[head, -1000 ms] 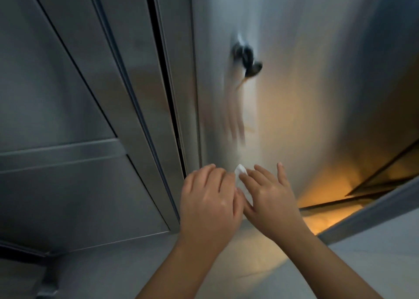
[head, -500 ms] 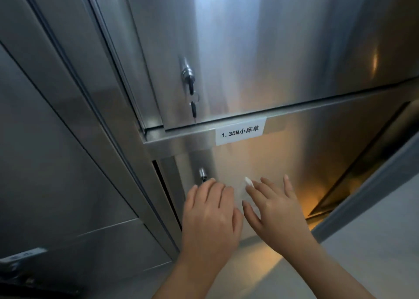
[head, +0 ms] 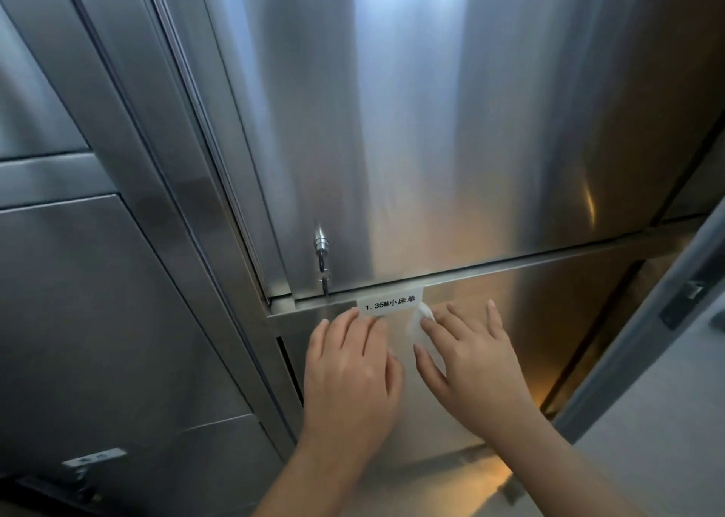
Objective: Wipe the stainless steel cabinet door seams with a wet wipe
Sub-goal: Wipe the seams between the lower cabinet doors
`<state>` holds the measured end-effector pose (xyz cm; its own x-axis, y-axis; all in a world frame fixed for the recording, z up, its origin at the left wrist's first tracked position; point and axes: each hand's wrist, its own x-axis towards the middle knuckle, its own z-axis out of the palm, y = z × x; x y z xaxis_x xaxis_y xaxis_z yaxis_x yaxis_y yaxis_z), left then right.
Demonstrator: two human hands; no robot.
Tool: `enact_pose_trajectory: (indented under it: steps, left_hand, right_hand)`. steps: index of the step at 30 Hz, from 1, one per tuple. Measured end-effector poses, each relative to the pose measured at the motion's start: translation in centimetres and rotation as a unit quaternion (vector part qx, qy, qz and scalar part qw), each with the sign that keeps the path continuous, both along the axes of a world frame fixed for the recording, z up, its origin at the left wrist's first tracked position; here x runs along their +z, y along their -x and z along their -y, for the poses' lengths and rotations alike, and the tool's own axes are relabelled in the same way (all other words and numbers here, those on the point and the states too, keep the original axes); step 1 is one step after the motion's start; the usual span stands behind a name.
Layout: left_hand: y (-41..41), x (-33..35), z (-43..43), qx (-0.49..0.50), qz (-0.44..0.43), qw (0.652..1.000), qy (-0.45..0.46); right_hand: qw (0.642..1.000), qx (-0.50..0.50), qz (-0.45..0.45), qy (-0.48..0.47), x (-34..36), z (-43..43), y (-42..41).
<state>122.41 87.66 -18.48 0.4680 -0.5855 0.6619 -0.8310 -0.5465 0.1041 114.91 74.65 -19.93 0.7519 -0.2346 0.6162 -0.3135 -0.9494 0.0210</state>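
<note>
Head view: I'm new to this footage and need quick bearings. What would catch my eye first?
Two hands lie flat on the lower door at centre bottom: the left hand bare, the right hand pressing a white wipe under its fingers. Just above them a white label sits on the crossbar, and a lock with a key sits low on the tall shiny upper door.

You see a white label [head: 389, 305] printed "1.35M", a lock [head: 320, 242] with a hanging key [head: 325, 282] up-left of it, and a grey door [head: 659, 430] far right.
</note>
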Motion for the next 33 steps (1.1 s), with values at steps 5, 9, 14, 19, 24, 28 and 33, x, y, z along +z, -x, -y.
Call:
enact_pose_trajectory:
  steps: [5, 9, 14, 19, 24, 28, 33]
  left_hand:
    - [0.8, 2.2, -0.4, 0.022, 0.026, 0.999, 0.024]
    - [1.3, 3.7, -1.3, 0.061, 0.042, 0.996, 0.047]
    - [0.9, 5.3, -3.7, 0.121, 0.062, 0.988, 0.071]
    - [0.2, 6.8, -6.5, 0.198, 0.069, 0.975, 0.078]
    - [-0.4, 7.4, -9.4, 0.240, 0.063, 0.967, 0.063]
    - [-1.1, 8.0, -12.7, 0.270, 0.068, 0.959, 0.053]
    - [-2.8, 9.0, -17.7, 0.286, 0.078, 0.954, 0.051]
  right_hand:
    - [0.999, 0.016, 0.037, 0.003, 2.8, -0.1, 0.2]
    - [0.996, 0.050, 0.072, 0.006, 4.7, -0.2, -0.2]
    - [0.985, 0.126, 0.118, 0.006, 7.0, -1.5, -2.3]
    - [0.970, 0.199, 0.138, 0.001, 8.3, -4.2, -4.7]
    - [0.960, 0.229, 0.160, -0.009, 9.0, -7.1, -6.4]
    - [0.955, 0.256, 0.149, -0.008, 9.7, -10.4, -7.9]
    - [0.950, 0.271, 0.151, -0.020, 10.1, -15.6, -10.0]
